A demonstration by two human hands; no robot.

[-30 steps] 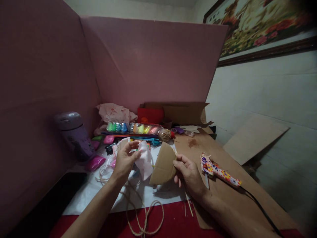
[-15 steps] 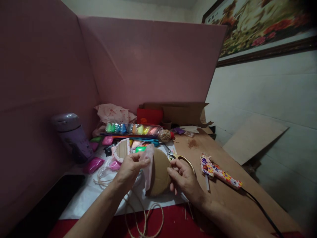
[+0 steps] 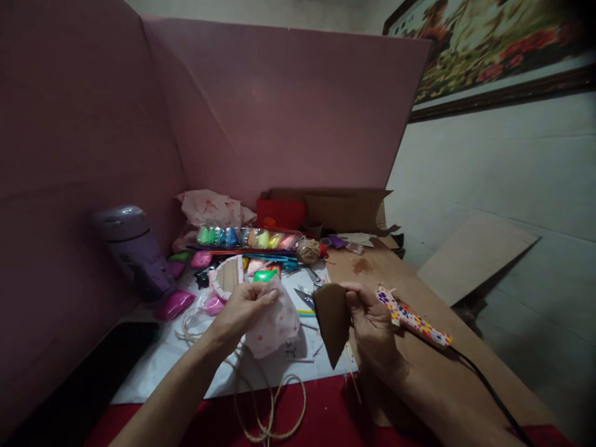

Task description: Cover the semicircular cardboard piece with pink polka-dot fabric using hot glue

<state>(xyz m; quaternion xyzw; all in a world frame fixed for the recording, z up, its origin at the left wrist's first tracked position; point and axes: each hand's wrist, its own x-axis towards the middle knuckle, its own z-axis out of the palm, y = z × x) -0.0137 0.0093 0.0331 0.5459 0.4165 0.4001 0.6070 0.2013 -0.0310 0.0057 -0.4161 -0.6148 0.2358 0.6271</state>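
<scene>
My left hand (image 3: 249,310) pinches a limp piece of pale pink fabric (image 3: 274,323) with reddish dots by its upper edge. In my right hand (image 3: 375,326), thumb and fingers grip a brown cardboard piece (image 3: 332,316) that has a rounded top and tapers to a point below. Fabric and cardboard are apart. Behind the cardboard lie scissors (image 3: 306,298), partly covered by it. Beyond my left hand rests a half-round cardboard piece (image 3: 229,276) edged with pink fabric.
A flowered glue gun (image 3: 416,323) with a black cord lies at right. Jute cord (image 3: 274,428) loops at the front. A tray of coloured clay packs (image 3: 249,238), a twine ball (image 3: 308,249) and a purple bottle (image 3: 133,254) stand farther back. A dark phone-like slab (image 3: 107,354) is at left.
The fabric and the cardboard, together before, are now separated. My right hand has lifted and turned the cardboard to the right; the fabric hangs spread from my left hand.
</scene>
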